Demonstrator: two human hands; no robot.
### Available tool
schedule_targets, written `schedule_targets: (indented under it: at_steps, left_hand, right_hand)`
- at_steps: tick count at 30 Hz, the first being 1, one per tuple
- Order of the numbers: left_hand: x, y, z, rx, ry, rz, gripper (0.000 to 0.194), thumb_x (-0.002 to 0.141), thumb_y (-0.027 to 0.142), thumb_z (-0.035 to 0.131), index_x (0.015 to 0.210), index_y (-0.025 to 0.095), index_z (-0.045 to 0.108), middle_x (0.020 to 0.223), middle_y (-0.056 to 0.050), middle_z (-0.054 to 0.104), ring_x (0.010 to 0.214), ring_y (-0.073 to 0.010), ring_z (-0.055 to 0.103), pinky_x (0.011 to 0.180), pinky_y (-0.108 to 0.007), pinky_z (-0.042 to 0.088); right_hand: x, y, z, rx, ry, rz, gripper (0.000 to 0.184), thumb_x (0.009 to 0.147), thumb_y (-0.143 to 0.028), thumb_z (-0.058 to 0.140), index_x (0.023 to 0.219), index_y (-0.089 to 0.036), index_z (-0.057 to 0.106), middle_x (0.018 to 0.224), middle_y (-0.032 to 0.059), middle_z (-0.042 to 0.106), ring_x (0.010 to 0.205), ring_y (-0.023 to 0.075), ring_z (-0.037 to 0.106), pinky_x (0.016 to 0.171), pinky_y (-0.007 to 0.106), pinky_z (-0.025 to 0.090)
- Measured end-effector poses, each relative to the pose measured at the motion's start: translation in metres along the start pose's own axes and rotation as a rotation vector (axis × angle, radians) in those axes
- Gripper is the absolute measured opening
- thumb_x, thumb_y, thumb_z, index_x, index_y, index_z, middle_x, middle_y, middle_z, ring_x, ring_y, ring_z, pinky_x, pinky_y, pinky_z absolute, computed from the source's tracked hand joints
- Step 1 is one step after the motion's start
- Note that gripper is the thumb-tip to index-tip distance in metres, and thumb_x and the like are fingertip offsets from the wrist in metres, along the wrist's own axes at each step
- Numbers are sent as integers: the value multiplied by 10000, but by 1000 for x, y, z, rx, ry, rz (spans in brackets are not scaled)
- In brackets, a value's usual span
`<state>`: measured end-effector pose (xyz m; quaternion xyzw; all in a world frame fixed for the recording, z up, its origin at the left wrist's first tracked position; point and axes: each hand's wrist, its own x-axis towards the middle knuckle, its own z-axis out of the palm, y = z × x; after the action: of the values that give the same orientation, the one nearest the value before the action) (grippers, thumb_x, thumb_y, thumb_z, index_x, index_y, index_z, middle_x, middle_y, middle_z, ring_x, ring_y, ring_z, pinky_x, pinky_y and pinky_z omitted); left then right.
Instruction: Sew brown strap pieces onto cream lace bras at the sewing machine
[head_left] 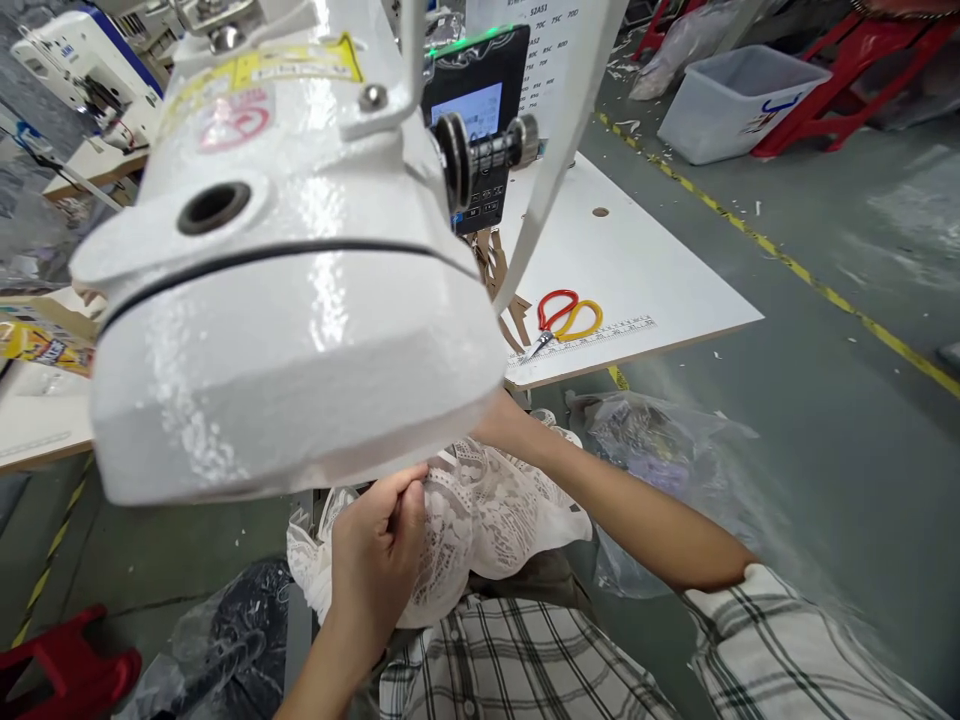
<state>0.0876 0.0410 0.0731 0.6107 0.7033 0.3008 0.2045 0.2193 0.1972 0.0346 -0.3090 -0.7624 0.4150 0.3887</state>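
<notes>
A white lace bra (491,505) lies across my lap, below the head of a white sewing machine (300,370). My left hand (381,535) is closed, with thumb and fingers pinching the bra's upper edge near its middle. My right hand (501,422) reaches in at the bra's far side; the machine head hides its fingers, so its grip does not show. A white strip (559,150) runs down past the machine's tension knob (487,152) toward the bra. The needle area is hidden behind the machine head.
Red-and-yellow-handled scissors (562,318) and a ruler strip (619,328) lie on the white table (645,250). Brown paper strips (495,265) sit beneath a control screen (480,120). Plastic bags (652,450) rest on the floor; a clear bin (735,100) stands behind.
</notes>
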Motion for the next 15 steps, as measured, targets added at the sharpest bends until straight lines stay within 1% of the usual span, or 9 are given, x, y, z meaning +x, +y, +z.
schedule_targets:
  at_steps: [6,11,15]
  left_hand:
    - [-2,-5,1,10,50,5,245,930,267,509,1045,197,713,610,23,667,490,-107,573,499,-202,429]
    - [-3,-13,2,45,89,35,229,924,255,516,1040,215,709,597,34,647,463,-102,540,490,-206,409]
    - [-5,-19,3,61,130,31,221,918,259,532,1050,231,707,655,24,673,498,-106,553,492,-205,408]
  right_hand:
    - [1,3,4,-20,11,4,84,789,-145,596,783,-204,656,906,31,642,828,186,619,726,314,497]
    - [0,1,5,-33,14,20,89,778,-144,617,809,-207,672,930,34,658,879,199,632,780,327,505]
    - [1,-4,5,-55,26,41,91,763,-128,628,799,-202,667,929,39,659,883,207,634,768,332,508]
